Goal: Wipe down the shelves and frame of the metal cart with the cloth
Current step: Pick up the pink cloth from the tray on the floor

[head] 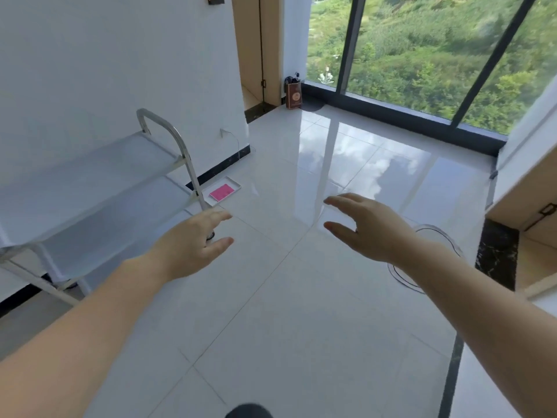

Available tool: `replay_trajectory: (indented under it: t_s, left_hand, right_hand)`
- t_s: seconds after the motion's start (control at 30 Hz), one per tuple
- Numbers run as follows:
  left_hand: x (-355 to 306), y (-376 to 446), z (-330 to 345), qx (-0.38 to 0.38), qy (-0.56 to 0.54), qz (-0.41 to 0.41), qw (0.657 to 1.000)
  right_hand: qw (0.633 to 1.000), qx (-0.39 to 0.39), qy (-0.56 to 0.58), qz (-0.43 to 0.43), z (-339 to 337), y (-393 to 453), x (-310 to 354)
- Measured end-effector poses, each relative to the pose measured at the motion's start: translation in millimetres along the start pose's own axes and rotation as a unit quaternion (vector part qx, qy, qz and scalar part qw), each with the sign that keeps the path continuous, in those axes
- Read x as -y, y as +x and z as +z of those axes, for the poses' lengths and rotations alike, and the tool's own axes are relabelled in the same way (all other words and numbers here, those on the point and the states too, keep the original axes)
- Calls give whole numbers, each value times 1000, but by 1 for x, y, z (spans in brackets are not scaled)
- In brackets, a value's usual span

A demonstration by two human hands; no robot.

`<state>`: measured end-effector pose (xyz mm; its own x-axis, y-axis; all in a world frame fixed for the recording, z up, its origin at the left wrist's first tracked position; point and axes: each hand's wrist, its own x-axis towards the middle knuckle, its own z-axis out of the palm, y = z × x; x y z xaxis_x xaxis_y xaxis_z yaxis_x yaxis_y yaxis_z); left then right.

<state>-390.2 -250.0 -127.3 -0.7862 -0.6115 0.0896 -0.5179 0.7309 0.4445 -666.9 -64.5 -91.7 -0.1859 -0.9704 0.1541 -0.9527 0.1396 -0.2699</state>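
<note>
The metal cart [90,188] stands against the white wall at the left, with stacked flat shelves and a curved tubular handle [168,131] at its near end. A pink cloth [222,192] lies folded on a white tray [235,184] on the floor, just past the cart's leg. My left hand [193,242] is stretched out, fingers straight, in front of the cart's lower leg and holds nothing. My right hand [364,224] is held out over the floor with relaxed fingers, also empty.
Glossy white floor tiles spread ahead. A brown paper bag [294,95] stands by the large window at the back. A wooden cabinet [530,206] with a dark marble base is at the right. A thin cable loops on the floor [428,260] near my right arm.
</note>
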Motion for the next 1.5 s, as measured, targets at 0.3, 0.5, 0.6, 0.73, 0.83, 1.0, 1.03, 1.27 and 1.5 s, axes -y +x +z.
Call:
replay_trajectory:
  t_s: [0.3,0.5,0.6,0.73,0.83,1.0,1.03,1.27,1.5]
  left_hand:
    - [38,113,24,3,0,-58,998]
    - [83,230,20,-10,4,-70,997]
    - [106,287,8,-2,1,-73,997]
    - [130,357,-3,-8,-20,-79,997]
    - [144,395,-1,-8,-22,-78,997]
    - [167,451,4,-1,-9,-112,994]
    - [171,463,6,-7,-2,-119,993]
    - [180,563,20,-41,9,-183,982]
    - [179,652,32,-65,21,-241,968]
  right_hand:
    - [999,39,14,-36,14,126,-79]
    - [998,46,12,-33,23,251,-126]
    - [998,57,17,-29,26,310,-144]
    - [998,51,24,-27,28,376,-170]
    - [998,57,18,-32,31,416,-193]
    - [996,64,27,-61,43,490,-228]
    - [995,69,29,-72,46,506,-236]
    - [984,107,41,-138,61,628,-312]
    - [967,135,57,-210,65,750,-378]
